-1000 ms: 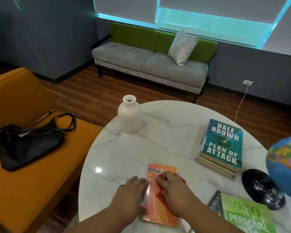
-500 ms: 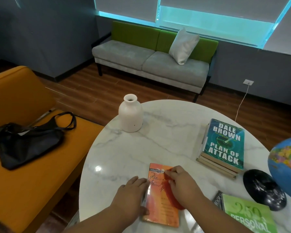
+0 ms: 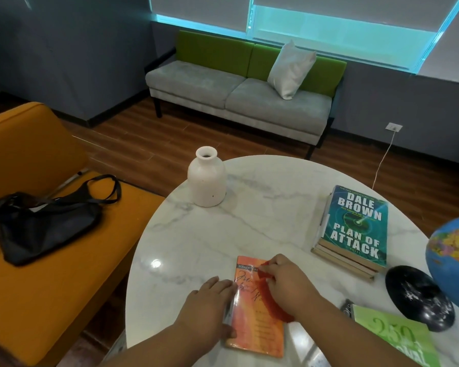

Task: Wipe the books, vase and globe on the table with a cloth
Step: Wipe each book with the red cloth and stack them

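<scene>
While your left hand lies flat along the left edge of the orange paperback, your right hand curls round the red cloth on its cover, near the front of the round white marble table. The white vase stands at the far left rim, and the Dale Brown stack and the globe are to the right. Beyond lie a wood floor and a grey-and-green sofa, and a black bag sits on the orange seat.

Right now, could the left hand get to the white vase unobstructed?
Probably yes: bare tabletop lies between the left hand and the vase, and that hand only presses flat on the orange book, holding nothing.
</scene>
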Available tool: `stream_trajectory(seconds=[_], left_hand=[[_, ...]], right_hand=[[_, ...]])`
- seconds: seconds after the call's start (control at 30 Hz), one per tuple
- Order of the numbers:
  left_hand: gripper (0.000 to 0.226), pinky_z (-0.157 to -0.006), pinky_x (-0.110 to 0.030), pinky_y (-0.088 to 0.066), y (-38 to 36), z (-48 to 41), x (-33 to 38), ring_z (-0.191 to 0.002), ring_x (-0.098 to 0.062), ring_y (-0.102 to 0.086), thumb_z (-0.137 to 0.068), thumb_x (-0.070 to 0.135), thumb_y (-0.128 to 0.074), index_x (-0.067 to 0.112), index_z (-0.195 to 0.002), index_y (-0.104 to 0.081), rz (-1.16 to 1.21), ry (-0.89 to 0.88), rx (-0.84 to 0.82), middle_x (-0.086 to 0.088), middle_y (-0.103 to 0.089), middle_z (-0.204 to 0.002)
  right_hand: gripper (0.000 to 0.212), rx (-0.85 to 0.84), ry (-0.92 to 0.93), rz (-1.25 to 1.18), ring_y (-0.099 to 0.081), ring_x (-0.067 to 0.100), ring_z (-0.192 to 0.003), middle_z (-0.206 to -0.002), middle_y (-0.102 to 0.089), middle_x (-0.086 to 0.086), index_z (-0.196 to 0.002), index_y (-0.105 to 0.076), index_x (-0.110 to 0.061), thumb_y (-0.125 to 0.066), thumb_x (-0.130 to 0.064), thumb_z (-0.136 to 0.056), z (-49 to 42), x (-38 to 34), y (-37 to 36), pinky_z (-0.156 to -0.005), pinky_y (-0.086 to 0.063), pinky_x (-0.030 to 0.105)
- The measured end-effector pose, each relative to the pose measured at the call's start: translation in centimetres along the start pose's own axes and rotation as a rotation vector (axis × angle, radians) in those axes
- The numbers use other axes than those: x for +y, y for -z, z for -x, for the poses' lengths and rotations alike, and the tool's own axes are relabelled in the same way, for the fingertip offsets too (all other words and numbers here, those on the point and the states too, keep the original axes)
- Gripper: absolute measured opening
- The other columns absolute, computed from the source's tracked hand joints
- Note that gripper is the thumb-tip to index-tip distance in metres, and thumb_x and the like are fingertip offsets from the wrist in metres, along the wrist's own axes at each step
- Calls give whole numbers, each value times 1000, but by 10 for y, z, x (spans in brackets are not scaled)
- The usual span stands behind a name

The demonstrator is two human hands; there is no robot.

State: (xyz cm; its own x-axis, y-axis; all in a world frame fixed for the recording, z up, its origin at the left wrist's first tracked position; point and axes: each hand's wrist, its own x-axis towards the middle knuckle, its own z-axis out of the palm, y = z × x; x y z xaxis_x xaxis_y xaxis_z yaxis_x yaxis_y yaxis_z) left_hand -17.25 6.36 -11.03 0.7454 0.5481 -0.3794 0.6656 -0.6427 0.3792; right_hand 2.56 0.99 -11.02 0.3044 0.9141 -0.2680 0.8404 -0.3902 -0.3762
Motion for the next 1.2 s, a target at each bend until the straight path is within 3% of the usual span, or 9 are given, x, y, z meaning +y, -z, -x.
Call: stream_trajectory(seconds=[0.13, 0.33, 0.47, 0.6, 0.7, 0.8, 0.97, 1.07, 1.2], left_hand=[[92, -118, -37, -22, -2, 0, 1, -148, -13, -9, -79, 45, -71, 30, -152, -17, 0, 9, 4, 15, -19, -158], [91, -117, -37, -23, -1, -1, -1, -148, -13, -8, -79, 44, -71, 29, -152, -17, 1, -3, 2, 15, -19, -157], [92, -116, -37, -23, -2, -1, -1, -148, -13, -8, -80, 45, -70, 30, -152, -16, 2, -8, 5, 15, -18, -157], [92, -116, -37, -23, -3, -1, -2, -148, -13, -7, -80, 46, -70, 30, -152, -15, 8, -11, 10, 15, -18, -158], [92, -117, -37, -22, -5, -1, -3, -148, -13, -6, -81, 47, -69, 30, -152, -14, -10, -8, 9, 15, -16, -158], [92, -117, -37, -22, -6, -2, -4, -148, -12, -6, -81, 48, -68, 31, -152, -13, -3, -10, 16, 15, -16, -158], [91, -116, -36, -19, -9, 0, -4, -148, -12, -6, -81, 50, -67, 32, -152, -13, -18, -5, 55, 16, -16, -158], [91, -116, -33, -19, -10, 2, -5, -147, -10, -6, -80, 54, -66, 31, -151, -15, -13, 5, 97, 15, -17, -157], [97, -116, -34, -18, -17, 2, -6, -147, -12, -8, -77, 64, -63, 27, -152, -13, -23, 79, 138, 11, -12, -159]], right_hand=[[44, -4, 62, 20, -45, 12, -121, -138, -37, -9, -143, -43, -26, -44, -26, -99, 1, -9, -5, -102, -34, 19], [41, 16, 14, -9, -48, 14, -118, -132, -42, -6, -138, -51, -26, -43, -23, -98, -8, -10, 0, -102, -37, 21], [40, -30, 105, -30, -47, 9, -119, -134, -42, -13, -136, -51, -26, -46, -19, -96, -6, -11, -9, -97, -31, 10], [38, 5, 68, 12, -48, 15, -119, -133, -43, -8, -133, -55, -26, -45, -19, -96, -10, -14, -1, -102, -38, 22], [44, -28, 206, 42, -41, 14, -124, -139, -37, -11, -141, -45, -28, -45, -21, -97, -3, -17, -7, -104, -32, 19], [38, -8, 113, 8, -50, 14, -115, -127, -47, -11, -128, -59, -31, -47, -17, -96, -7, -11, -2, -93, -36, 15], [40, -101, 310, 52, -43, 11, -121, -134, -44, -13, -132, -56, -31, -47, -18, -95, 0, -10, -5, -105, -35, 23], [39, -66, 207, -35, -51, 9, -116, -123, -50, -16, -124, -64, -29, -48, -12, -93, -5, -3, 1, -101, -37, 18], [44, -29, 288, 70, -39, 13, -124, -140, -40, -13, -137, -50, -31, -47, -17, -95, 2, -11, -6, -105, -32, 21]])
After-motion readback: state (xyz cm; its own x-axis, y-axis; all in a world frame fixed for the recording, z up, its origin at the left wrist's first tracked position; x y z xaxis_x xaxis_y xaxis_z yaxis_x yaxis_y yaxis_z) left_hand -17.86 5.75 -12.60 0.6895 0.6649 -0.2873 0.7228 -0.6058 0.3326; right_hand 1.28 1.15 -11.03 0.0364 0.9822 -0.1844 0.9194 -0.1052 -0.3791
